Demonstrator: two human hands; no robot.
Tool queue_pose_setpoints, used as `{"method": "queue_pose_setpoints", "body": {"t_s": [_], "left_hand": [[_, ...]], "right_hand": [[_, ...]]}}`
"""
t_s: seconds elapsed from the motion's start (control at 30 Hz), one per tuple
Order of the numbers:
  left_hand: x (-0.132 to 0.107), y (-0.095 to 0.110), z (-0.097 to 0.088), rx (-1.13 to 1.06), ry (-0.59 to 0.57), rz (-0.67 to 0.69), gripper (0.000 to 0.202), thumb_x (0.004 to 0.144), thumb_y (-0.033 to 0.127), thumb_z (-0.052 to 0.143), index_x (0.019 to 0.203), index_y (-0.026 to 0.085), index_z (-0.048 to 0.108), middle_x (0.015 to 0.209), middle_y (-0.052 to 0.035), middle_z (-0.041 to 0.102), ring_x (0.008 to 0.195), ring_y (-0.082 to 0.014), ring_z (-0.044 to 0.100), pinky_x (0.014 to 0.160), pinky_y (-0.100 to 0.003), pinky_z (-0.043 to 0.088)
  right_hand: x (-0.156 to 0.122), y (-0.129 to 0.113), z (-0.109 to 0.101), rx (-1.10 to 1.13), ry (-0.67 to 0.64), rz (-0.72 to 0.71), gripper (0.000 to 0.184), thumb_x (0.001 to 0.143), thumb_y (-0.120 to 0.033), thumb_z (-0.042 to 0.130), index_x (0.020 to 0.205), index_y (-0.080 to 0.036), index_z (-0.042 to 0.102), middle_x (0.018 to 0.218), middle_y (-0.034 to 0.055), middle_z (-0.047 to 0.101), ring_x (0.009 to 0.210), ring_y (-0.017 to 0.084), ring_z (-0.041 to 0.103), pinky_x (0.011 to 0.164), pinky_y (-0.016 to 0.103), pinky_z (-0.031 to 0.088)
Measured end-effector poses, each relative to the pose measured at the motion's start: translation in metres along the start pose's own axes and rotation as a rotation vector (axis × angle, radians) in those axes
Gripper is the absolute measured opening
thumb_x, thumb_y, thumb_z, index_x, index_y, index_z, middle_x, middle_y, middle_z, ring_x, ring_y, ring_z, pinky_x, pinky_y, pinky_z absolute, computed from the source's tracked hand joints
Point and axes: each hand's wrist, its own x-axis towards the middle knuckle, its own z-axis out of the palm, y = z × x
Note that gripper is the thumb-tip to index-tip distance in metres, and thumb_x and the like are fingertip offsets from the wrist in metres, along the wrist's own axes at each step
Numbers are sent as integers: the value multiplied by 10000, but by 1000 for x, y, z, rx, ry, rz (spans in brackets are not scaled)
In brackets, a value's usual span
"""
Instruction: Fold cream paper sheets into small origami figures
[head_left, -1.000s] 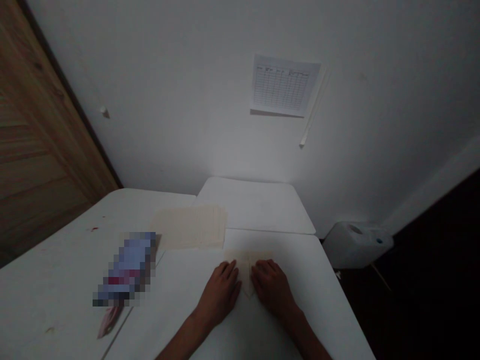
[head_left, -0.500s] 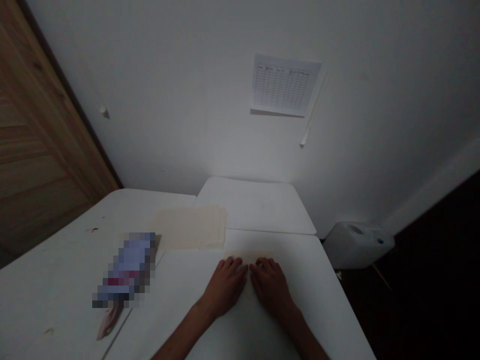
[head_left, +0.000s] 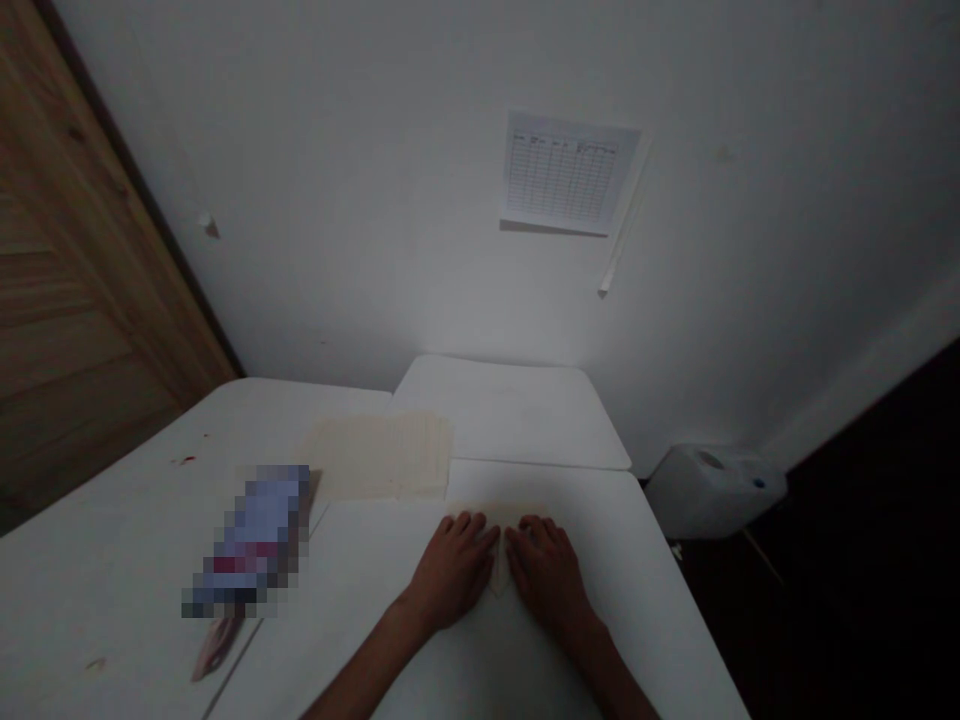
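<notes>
My left hand (head_left: 454, 572) and my right hand (head_left: 544, 575) lie flat, palms down, on a folded sheet of cream paper (head_left: 501, 518). Their fingertips sit near its top edge, and a narrow gap between them shows the paper's pointed lower end. Most of the fold is hidden under my hands. Beyond them, to the upper left, lies a stack of cream paper sheets (head_left: 379, 458). Neither hand touches it.
The white table (head_left: 112, 570) also bears a pixelated, blurred object (head_left: 251, 540) with a pink item (head_left: 216, 648) under its lower end. A white board (head_left: 510, 410) lies behind. A white plastic container (head_left: 712, 492) stands off the right edge, and a wooden door (head_left: 82, 270) rises at left.
My hands have slid inward over the folded paper, closing the gap between them and covering more of it. The stack and the other objects stay in place.
</notes>
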Motion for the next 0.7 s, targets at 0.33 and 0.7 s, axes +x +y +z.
{"method": "queue_pose_setpoints", "body": {"t_s": [0.33,0.7], "left_hand": [[0,-1,8,-61,16,-37,341,887,346,566,1219,272,542,1146,-76,544,1046,-266,481,891,-421,364],[-2,-3,7,-82,8,-42,472,829,457,623,1266,300,540,1235,-91,523,1108,-296,464,934,-451,353]], "right_hand": [[0,-2,-1,-45,-4,8,269,901,-209,550,1156,-283,591,1076,49,579,996,204,509,883,329,370],[-4,-6,-2,-1,-36,25,324,906,-166,520,1195,-297,583,1067,53,565,972,201,506,867,325,373]]}}
